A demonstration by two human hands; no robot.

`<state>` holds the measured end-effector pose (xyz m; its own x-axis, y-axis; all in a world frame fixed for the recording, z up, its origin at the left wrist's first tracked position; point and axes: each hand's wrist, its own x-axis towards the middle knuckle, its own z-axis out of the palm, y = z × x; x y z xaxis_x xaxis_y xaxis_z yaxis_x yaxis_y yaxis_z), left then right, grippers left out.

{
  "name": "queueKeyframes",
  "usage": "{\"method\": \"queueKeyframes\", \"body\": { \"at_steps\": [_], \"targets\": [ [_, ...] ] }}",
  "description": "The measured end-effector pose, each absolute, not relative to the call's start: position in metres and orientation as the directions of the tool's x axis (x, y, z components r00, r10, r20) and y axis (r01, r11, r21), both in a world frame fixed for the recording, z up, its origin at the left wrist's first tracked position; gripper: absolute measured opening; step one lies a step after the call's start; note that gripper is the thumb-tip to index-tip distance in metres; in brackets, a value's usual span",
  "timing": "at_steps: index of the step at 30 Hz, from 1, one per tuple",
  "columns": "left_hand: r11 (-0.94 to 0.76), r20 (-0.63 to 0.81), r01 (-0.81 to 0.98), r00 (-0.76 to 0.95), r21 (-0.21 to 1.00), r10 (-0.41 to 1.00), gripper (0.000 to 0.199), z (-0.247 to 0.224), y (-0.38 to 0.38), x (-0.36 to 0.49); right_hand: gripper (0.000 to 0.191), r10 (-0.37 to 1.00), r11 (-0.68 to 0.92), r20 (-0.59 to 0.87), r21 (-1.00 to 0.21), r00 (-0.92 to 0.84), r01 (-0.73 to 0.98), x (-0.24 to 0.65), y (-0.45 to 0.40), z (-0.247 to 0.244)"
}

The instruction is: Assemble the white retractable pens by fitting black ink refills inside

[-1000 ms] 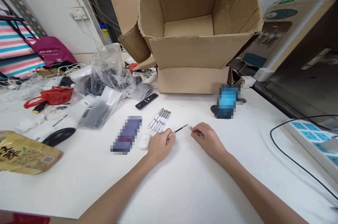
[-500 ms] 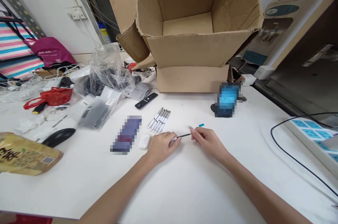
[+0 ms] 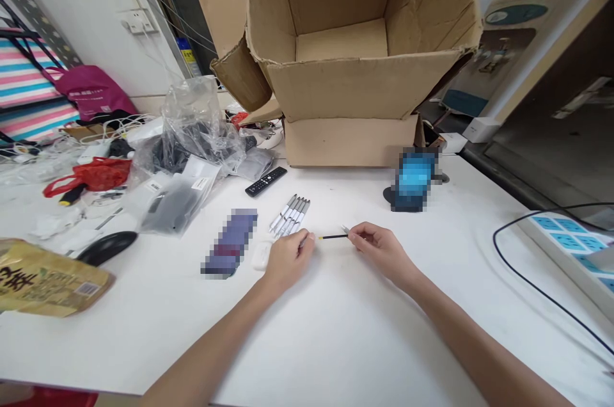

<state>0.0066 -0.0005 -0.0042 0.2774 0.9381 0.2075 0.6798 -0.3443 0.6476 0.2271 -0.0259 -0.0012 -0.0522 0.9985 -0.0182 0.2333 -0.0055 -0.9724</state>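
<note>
A thin black pen refill (image 3: 333,237) with a yellowish end stretches out of my right hand (image 3: 377,247), whose thumb and fingers pinch it. A small pale tapered pen piece (image 3: 344,229) also pokes out at those fingertips. Closed around a pen barrel, mostly hidden by the fingers, is my left hand (image 3: 291,258); only a bit of the barrel (image 3: 302,242) shows near the thumb. The yellowish end is just clear of the left fingertips. Behind the left hand lie several white and grey pens (image 3: 290,216) side by side, and a white earbud case (image 3: 261,255) is partly covered by it.
A blurred-out phone-like object (image 3: 231,244) lies left of the pens, a black remote (image 3: 265,182) behind. A large open cardboard box (image 3: 350,141) stands at the back. Plastic bags (image 3: 177,202) clutter the left; a blurred screen (image 3: 415,180) and power strip (image 3: 566,250) are right.
The refill has come out of the barrel, exposing its yellowish end. My left hand has shifted slightly left and my right hand slightly up, covering a small blue piece seen earlier.
</note>
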Motion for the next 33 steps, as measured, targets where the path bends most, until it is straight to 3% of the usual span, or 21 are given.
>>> {"method": "queueKeyframes", "body": {
  "at_steps": [5, 10, 15, 22, 28, 33],
  "targets": [
    [-0.322, 0.2, 0.689, 0.255, 0.649, 0.946, 0.037, -0.0043, -0.0003, 0.0081, 0.029, 0.999, -0.011, -0.02, -0.97, -0.035, 0.241, 0.2275, -0.028, 0.0024],
    [-0.32, 0.198, 0.7, 0.253, 0.638, 0.947, 0.036, -0.0056, 0.0006, 0.0082, 0.043, 0.996, -0.044, -0.068, -0.945, -0.064, 0.324, 0.2269, -0.0298, 0.0035],
    [-0.317, 0.194, 0.691, 0.252, 0.65, 0.948, 0.037, -0.0054, 0.0013, 0.0068, 0.031, 0.998, 0.004, -0.01, -0.97, -0.056, 0.242, 0.227, -0.0274, 0.0002],
    [-0.321, 0.202, 0.686, 0.25, 0.653, 0.947, 0.037, -0.0047, 0.0003, 0.0074, 0.045, 0.997, -0.051, -0.071, -0.93, -0.043, 0.363, 0.2276, -0.0296, 0.0029],
    [-0.316, 0.197, 0.683, 0.249, 0.659, 0.948, 0.037, -0.0056, 0.0006, 0.0063, 0.03, 0.998, 0.008, -0.009, -0.96, -0.058, 0.28, 0.2275, -0.0269, -0.0012],
    [-0.316, 0.198, 0.696, 0.247, 0.645, 0.948, 0.037, -0.0067, 0.0016, 0.006, 0.037, 0.997, -0.035, -0.054, -0.938, -0.046, 0.345, 0.2268, -0.0286, 0.0021]
  ]
}}
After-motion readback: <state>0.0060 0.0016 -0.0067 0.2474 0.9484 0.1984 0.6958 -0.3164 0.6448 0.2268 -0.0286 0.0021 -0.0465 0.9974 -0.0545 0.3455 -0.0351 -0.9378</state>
